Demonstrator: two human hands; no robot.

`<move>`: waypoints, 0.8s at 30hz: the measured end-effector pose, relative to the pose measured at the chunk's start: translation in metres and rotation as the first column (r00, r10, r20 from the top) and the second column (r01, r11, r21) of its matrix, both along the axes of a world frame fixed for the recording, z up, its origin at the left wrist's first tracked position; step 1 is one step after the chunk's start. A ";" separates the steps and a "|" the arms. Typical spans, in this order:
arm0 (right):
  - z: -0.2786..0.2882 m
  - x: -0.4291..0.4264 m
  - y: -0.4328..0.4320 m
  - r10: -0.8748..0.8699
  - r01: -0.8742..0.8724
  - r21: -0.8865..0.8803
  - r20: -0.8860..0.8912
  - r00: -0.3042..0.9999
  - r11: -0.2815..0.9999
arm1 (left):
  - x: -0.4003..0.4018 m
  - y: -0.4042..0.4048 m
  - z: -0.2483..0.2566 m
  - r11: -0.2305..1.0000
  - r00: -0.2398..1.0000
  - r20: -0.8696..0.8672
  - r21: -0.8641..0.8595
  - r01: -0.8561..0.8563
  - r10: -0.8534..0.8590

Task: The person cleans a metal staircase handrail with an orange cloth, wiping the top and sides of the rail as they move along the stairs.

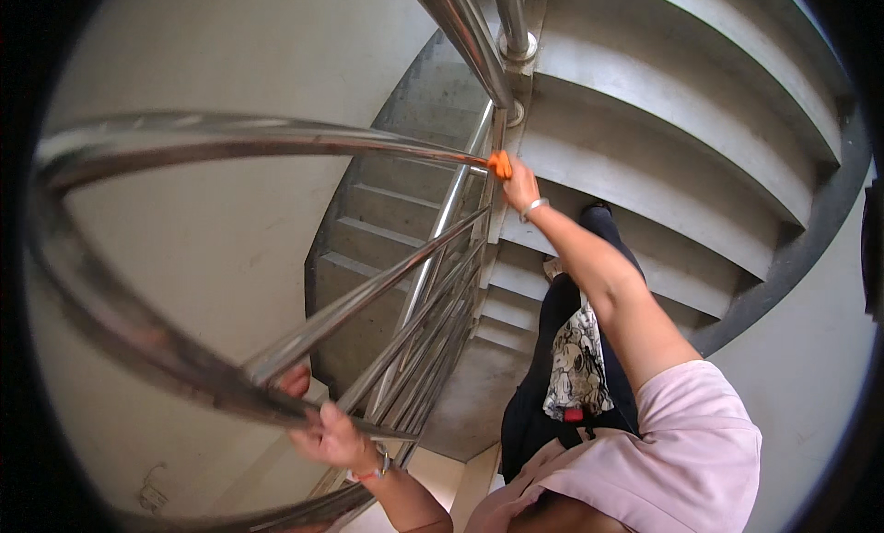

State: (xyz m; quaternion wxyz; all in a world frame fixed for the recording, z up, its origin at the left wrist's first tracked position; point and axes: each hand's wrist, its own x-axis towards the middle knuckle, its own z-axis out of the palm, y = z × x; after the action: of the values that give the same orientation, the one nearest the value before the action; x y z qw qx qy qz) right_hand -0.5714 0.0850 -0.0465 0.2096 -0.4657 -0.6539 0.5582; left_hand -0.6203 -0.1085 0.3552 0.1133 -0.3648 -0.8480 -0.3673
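My right hand (519, 181) is closed round an orange cloth (499, 165), pressed on the far part of the stainless steel handrail (276, 134), near a post. My left hand (331, 433) grips the near part of the same curved rail, its thumb on top and fingers partly hidden beneath the tube. A metal bangle is on the right wrist; a bracelet and a red cord are on the left. Between the hands, thinner steel bars (387, 277) slope away from the rail. A printed cloth pouch (577, 360) hangs at my waist.
Steps (642, 139) climb on the right, edged by a dark skirting band (773, 284). Beyond the railing, another flight (387, 215) lies lower down. A pale wall (207, 257) stands at the left. My feet are on the stairs, partly hidden by my legs.
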 end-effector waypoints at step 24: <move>-0.149 -0.040 0.017 0.299 -0.333 0.460 0.149 0.943 0.823 | -0.013 0.067 -0.035 0.926 0.836 -0.414 0.054 -0.373 0.360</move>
State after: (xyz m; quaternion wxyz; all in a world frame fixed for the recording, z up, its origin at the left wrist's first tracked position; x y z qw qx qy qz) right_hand -0.6113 0.1025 -0.1960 0.1996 -0.3039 -0.8462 0.3895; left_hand -0.6328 -0.0412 0.3205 0.3544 -0.2674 -0.8633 -0.2400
